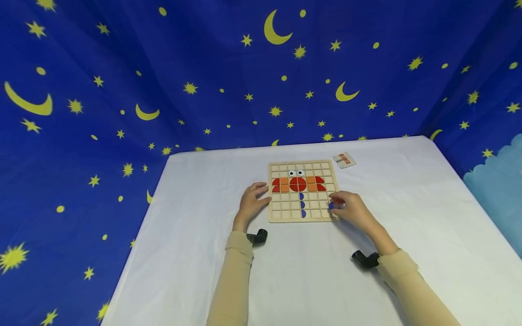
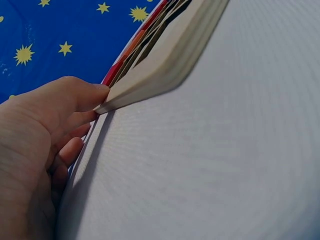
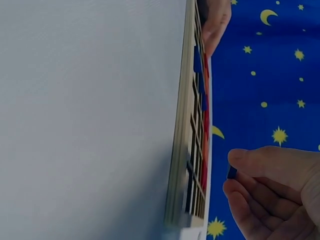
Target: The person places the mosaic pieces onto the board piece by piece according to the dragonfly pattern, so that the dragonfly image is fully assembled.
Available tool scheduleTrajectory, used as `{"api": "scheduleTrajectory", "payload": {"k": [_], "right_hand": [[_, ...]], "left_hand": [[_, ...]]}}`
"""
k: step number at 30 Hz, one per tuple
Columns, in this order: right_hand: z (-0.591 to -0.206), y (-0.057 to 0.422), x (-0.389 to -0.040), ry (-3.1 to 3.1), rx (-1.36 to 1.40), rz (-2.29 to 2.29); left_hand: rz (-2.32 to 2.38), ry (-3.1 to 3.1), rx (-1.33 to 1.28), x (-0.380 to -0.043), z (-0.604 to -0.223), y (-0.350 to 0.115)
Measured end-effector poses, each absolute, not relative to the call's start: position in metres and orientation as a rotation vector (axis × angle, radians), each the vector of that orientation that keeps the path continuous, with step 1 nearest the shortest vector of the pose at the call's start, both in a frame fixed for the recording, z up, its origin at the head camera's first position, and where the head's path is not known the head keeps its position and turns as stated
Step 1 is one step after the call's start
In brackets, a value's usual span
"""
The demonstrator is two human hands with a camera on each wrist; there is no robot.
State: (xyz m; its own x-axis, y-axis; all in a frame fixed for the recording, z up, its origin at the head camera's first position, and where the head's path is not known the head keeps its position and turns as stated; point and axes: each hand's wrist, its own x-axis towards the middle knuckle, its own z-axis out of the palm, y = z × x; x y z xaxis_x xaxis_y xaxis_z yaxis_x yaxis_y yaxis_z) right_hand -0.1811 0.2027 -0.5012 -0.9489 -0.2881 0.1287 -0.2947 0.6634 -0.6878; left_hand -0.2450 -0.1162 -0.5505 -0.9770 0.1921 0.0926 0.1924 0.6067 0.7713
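A wooden grid board (image 1: 301,220) lies on the table. On it are two eye pieces (image 1: 301,173), a red circle (image 1: 294,184) built from quarter pieces, orange squares (image 1: 284,184) and red rounded pieces (image 1: 320,184) on both sides. Three blue half-round pieces (image 1: 302,204) run down below the circle. My left hand (image 1: 251,202) rests at the board's left edge, thumb and fingertips touching the frame (image 2: 145,82). Between thumb and index finger, my right hand (image 1: 351,208) pinches a small blue piece (image 3: 231,171), held at the board's lower right side.
A small pattern card (image 1: 344,160) with a similar coloured figure lies behind the board's right corner. The white tablecloth (image 1: 187,217) surrounds the board. Blue star-and-moon cloth (image 1: 228,99) hangs behind and at both sides. Each wrist wears a black camera (image 1: 258,236).
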Motion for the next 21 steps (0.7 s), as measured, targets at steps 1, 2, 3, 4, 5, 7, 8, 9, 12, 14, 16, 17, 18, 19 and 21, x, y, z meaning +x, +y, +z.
{"api": "scheduleTrajectory", "payload": {"k": [1, 2, 3, 4, 5, 7, 8, 9, 12, 14, 16, 17, 18, 19, 21], "right_hand": [[-0.501, 0.200, -0.183, -2.858, 0.502, 1.189], [-0.500, 0.197, -0.185, -2.860, 0.505, 1.195], [-0.500, 0.195, -0.186, -2.861, 0.505, 1.202], [-0.499, 0.192, -0.188, -2.864, 0.509, 1.202], [-0.499, 0.190, -0.190, -2.866, 0.512, 1.200], [-0.499, 0.186, -0.193, -2.867, 0.515, 1.209], [-0.500, 0.184, -0.194, -2.867, 0.516, 1.206], [-0.500, 0.182, -0.195, -2.867, 0.511, 1.207], [-0.503, 0.178, -0.199, -2.872, 0.514, 1.208], [-0.505, 0.175, -0.201, -2.876, 0.520, 1.209], [-0.507, 0.172, -0.202, -2.879, 0.527, 1.223], [-0.508, 0.170, -0.203, -2.880, 0.525, 1.233], [-0.508, 0.169, -0.204, -2.879, 0.529, 1.238], [-0.508, 0.167, -0.205, -2.875, 0.537, 1.241], [-0.508, 0.164, -0.208, -2.874, 0.543, 1.243]], "left_hand": [[-1.355, -2.813, -0.337, -0.245, -0.550, -0.116], [-1.358, -2.811, -0.338, -0.245, -0.550, -0.117], [-1.358, -2.807, -0.341, -0.245, -0.550, -0.117], [-1.363, -2.803, -0.343, -0.245, -0.550, -0.117], [-1.363, -2.801, -0.345, -0.245, -0.551, -0.117], [-1.359, -2.799, -0.347, -0.246, -0.551, -0.117], [-1.351, -2.801, -0.349, -0.246, -0.552, -0.117], [-1.346, -2.806, -0.349, -0.246, -0.552, -0.117], [-1.325, -2.825, -0.346, -0.247, -0.553, -0.116], [-1.317, -2.833, -0.343, -0.248, -0.553, -0.116], [-1.319, -2.832, -0.340, -0.247, -0.553, -0.116], [-1.318, -2.827, -0.342, -0.247, -0.553, -0.116], [-1.317, -2.824, -0.342, -0.247, -0.553, -0.116], [-1.320, -2.822, -0.340, -0.247, -0.553, -0.117], [-1.319, -2.817, -0.340, -0.247, -0.553, -0.117]]}}
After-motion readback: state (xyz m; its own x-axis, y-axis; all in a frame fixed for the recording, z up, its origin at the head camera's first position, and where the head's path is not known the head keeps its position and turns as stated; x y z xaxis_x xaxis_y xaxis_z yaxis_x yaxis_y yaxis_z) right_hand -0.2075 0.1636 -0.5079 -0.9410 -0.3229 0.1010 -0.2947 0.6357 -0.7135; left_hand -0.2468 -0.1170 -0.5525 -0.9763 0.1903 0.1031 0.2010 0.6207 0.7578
